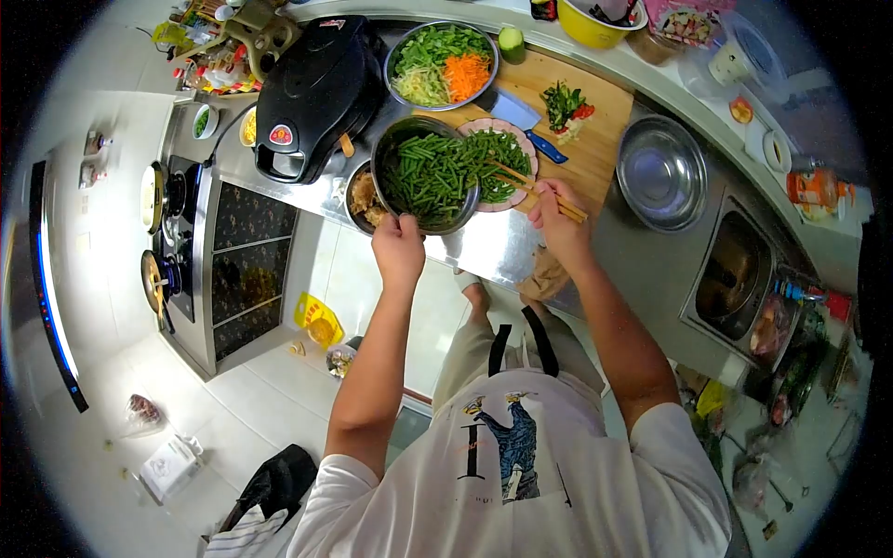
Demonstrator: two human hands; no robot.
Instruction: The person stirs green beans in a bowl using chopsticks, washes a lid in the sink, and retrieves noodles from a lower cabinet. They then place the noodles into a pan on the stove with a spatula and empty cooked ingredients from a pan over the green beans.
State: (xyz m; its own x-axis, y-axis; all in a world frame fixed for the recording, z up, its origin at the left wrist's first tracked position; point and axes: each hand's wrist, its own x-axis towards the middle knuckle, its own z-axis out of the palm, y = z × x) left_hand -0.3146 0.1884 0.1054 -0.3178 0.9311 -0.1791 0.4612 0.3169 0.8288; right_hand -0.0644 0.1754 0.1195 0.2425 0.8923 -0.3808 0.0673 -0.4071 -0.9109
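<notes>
My left hand (398,244) grips the near rim of a metal pot (470,206) holding cut green beans (430,177). The pot tilts toward a pink-edged plate (528,153), which overlaps its right side and also bears green beans. Wooden chopsticks (563,203) are in my right hand (556,212), their tips at the beans on the plate. Beneath the pot's left edge sits a bowl (356,216) with brown food. Behind it stands a metal bowl (391,70) of leafy greens, shredded carrot and pale shreds.
A knife (547,147) lies on the cutting board (603,88) beside chopped greens and red pieces. A black electric griddle (312,88) stands left. To the right are an empty metal basin (662,172) and the sink (735,270); the stove (181,242) is far left.
</notes>
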